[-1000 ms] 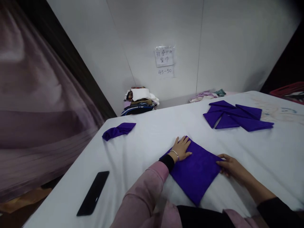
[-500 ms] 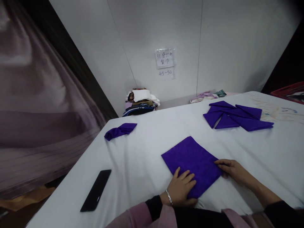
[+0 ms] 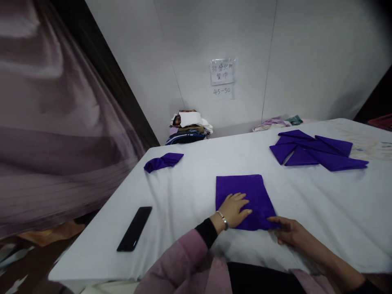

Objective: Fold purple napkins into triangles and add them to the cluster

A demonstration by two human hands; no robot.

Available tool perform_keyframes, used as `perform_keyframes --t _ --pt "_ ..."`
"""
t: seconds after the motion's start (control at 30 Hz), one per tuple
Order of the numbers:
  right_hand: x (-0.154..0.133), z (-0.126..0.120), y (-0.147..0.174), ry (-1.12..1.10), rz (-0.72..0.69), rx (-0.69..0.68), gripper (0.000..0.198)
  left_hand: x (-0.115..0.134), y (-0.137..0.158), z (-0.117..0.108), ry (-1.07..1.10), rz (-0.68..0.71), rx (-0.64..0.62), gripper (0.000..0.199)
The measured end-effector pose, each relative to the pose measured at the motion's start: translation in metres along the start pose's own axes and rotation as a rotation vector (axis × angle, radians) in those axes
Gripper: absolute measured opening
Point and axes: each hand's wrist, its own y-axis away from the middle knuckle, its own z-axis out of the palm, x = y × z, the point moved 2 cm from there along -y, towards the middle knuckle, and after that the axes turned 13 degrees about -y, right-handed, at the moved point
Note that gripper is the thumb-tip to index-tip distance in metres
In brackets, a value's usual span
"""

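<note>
A pink drape hangs at the left edge of the frame. At lower left, a black phone lies on the white tabletop; above it, left of centre, is a bunched purple cloth. Behind the tabletop's far edge sits a stack of folded fabrics. Just below and right of the frame's centre, a square purple napkin lies flat. The left hand rests on it, fingers spread, gripping nothing. The right hand has its fingers nearly closed, pinching the napkin's lower right corner. At upper right lie overlapping folded purple pieces.
</note>
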Motion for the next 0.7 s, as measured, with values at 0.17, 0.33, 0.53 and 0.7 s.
perform_keyframes --t 0.17,0.33,0.53,0.7 --pt "0.005 -0.004 0.012 0.217 -0.082 0.066 0.048 0.007 -0.026 0.029 -0.058 0.071 -0.041 0.047" --pt "-0.012 -0.006 0.019 0.488 -0.294 0.034 0.035 0.009 -0.013 0.041 -0.023 0.117 -0.043 0.056" --pt "-0.06 -0.003 0.006 0.778 -0.522 -0.047 0.027 0.024 0.014 0.022 0.333 0.03 0.068 0.04" --pt "-0.104 0.016 -0.022 0.966 -0.731 -0.153 0.023 0.025 0.033 0.019 0.644 -0.148 0.086 0.043"
